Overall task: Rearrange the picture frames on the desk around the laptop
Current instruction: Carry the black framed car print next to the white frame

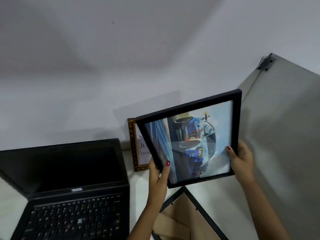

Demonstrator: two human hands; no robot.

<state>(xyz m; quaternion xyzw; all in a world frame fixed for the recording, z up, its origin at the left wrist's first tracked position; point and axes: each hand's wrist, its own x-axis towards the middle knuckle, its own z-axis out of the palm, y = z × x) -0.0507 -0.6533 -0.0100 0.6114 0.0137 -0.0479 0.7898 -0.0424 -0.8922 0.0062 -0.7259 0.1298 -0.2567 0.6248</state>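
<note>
A black picture frame (190,139) with a blue car print is held tilted in the air above the desk, right of the laptop (69,193). My left hand (158,177) grips its lower left edge and my right hand (241,161) grips its lower right edge. Behind it a gold patterned frame (134,146) with printed words leans upright against the wall, mostly hidden by the black frame. Another black frame (181,213) lies face down on the desk below, showing its brown backing.
The open black laptop has a dark screen and fills the left of the white desk (136,181). A grey panel with a metal hinge (265,64) stands close on the right. The white wall runs behind.
</note>
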